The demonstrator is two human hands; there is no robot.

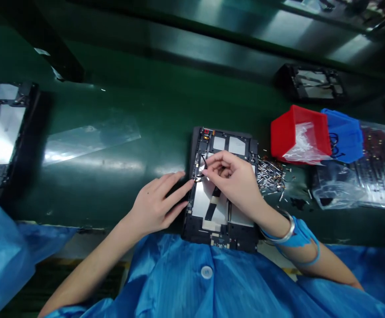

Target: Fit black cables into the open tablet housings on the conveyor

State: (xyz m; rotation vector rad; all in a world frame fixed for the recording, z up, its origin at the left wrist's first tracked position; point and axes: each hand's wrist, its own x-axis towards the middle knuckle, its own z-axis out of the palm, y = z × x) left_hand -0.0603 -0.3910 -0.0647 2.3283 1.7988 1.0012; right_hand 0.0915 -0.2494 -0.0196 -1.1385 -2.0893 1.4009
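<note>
An opened tablet-like device [197, 205] lies in front of me, its silver panels, black frame and small circuit boards exposed. Over its left side, my right hand [234, 176] is closed in a pinch on a thin black cable [205, 161] that curves up from the board. My left hand [161, 201] rests at the device's left edge with fingers spread, the index fingertip touching the frame near the cable's lower end. A wide black and silver ribbon strip [212, 205] runs down the middle panel, partly under my right hand.
Right of the device lies a heap of small metal pins [271, 176]. Beyond it stand a red bin [283, 134] with a plastic bag and a blue bin [351, 137] with black cables. Similar devices lie at far left [2, 132] and back right [315, 84]. Clear film [89, 137] lies left.
</note>
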